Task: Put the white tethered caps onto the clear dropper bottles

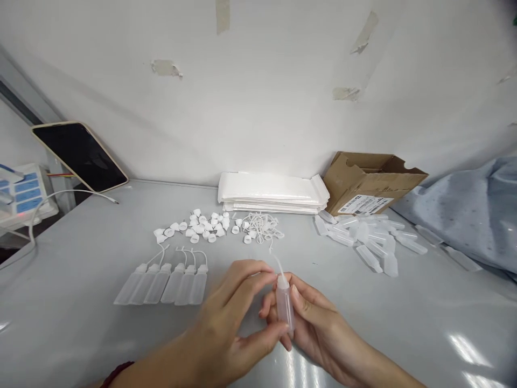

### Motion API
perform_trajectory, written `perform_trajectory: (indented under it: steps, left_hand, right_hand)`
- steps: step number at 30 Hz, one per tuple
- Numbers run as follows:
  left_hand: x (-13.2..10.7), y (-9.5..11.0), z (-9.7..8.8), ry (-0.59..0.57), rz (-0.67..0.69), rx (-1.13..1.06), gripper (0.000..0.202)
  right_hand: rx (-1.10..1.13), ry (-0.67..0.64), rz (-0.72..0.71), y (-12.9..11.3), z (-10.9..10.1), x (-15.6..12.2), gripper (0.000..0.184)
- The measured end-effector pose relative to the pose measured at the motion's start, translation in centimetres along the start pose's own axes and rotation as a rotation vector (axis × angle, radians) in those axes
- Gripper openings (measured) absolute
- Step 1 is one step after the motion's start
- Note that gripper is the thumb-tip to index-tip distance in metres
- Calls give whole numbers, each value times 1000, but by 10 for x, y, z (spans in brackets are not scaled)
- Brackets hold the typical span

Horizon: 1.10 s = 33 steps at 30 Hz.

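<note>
My right hand (319, 323) grips a small translucent squeeze bottle (285, 310), fingers wrapped behind it and thumb at its side. The bottle is nearly upright, with a white cap and a thin white wick (278, 262) rising from its top. Close on the bottle's left is my left hand (238, 312), slightly blurred. Its fingers are spread from the thumb, fingertips near the cap and thumb tip at the bottle's lower end. To the left, several similar bottles with wicks (175, 283) lie in a row.
White caps (210, 223) lie piled beside a tangle of white cord (264, 226). Behind are stacked white packets (272, 191). At right, loose translucent bottles (369, 256) lie before an open cardboard box (369, 180) and blue-grey cloth (468, 207). A phone (83, 153) leans at left near a power strip (28, 194).
</note>
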State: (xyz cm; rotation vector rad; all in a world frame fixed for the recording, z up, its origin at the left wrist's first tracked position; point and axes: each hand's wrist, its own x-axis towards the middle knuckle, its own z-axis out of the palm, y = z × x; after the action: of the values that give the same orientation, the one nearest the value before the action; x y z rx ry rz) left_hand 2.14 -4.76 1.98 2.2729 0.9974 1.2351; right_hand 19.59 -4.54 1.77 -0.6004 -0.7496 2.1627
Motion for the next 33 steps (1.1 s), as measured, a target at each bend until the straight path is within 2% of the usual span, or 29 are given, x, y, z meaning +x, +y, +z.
perform_trajectory:
  steps: [6,12,16,18,20,23,26,29,33]
  left_hand:
    - [1,1,4,-71,47,-21,49]
    - [4,1,4,-59,144,19,51]
    - [8,4,-2,-15,331,286,39]
    - [9,4,-6,-36,438,438,34]
    - [7,4,-7,-73,491,521,32]
    - [5,2,-9,-125,437,496,32]
    - [3,-2,-14,-227,287,337,37]
    - [3,-11,-27,-358,141,193,46]
    - [-4,-27,-52,-436,-41,195,56]
  right_hand:
    - [-20,20,13,3,1,-1,19]
    - [-39,-9,64,5,-3,0,25]
    - [-175,18,3,6,-4,1,25]
    - [-322,48,-82,6,-4,1,23]
    - [-440,78,-138,5,-3,1,23]
    - [-482,111,-123,5,-3,4,24]
    - [-456,108,-73,7,-3,8,28]
    - [-512,86,-43,10,-2,14,30]
    - [-569,89,-23,12,-2,20,30]
